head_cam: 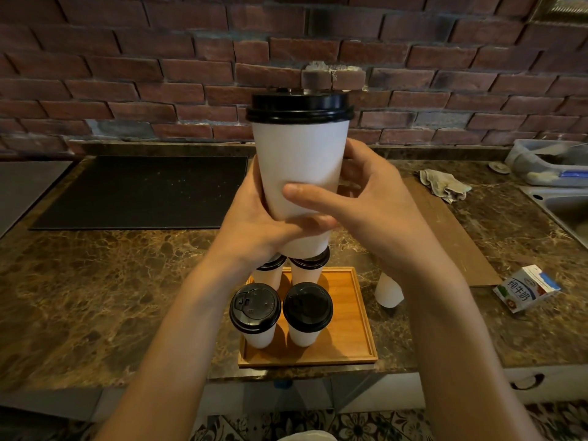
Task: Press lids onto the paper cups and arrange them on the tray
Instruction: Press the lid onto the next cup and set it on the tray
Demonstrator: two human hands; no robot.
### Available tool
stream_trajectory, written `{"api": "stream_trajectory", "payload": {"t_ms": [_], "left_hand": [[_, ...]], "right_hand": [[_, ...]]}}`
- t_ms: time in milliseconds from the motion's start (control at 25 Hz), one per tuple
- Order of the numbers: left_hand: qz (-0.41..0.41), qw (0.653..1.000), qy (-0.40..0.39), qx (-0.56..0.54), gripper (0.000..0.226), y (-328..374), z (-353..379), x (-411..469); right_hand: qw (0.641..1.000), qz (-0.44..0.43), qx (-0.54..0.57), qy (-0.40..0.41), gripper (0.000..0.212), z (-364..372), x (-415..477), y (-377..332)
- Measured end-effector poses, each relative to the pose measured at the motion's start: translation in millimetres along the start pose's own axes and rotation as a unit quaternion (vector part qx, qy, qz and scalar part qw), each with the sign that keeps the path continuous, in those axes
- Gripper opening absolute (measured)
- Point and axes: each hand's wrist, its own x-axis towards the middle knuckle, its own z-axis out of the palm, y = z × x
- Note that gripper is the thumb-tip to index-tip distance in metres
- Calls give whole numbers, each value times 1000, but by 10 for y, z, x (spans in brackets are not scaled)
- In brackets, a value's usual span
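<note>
I hold a white paper cup [300,160] with a black lid [299,106] upright, high above the counter. My left hand [254,224] grips its lower part from the left, and my right hand [366,198] wraps it from the right with the thumb across the front. Below sits the wooden tray [353,329] with several lidded white cups: two in front [255,313] [307,311] and two behind, partly hidden by my hands. The tray's right side is bare. Another white cup [388,291] stands on the counter right of the tray, mostly hidden by my right forearm.
A milk carton [526,288] lies at the right on the marble counter [95,297]. A wooden board [445,224] and a crumpled cloth [444,184] are behind it, a sink [563,208] at far right, a black mat [143,192] at back left. A brick wall backs the counter.
</note>
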Motion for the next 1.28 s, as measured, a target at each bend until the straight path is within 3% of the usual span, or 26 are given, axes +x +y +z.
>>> {"api": "stream_trajectory", "payload": {"t_ms": [200,560,880,1120,1280], "left_hand": [[10,999,27,-18,82,-45,96,21],[5,1000,-11,23,93,-44,41,29],[-8,998,-51,34,79,70,-33,23],[-15,995,-96,31,75,87,-73,-14],[-18,994,-98,37,77,82,-69,-22]], "right_hand": [[998,5,-33,54,82,147,-14,43],[997,-8,-33,68,77,122,-17,24],[999,-9,47,1,72,-12,-19,24],[996,-1,48,-74,64,-130,-19,67],[996,1,44,-82,64,-161,-17,86]]}}
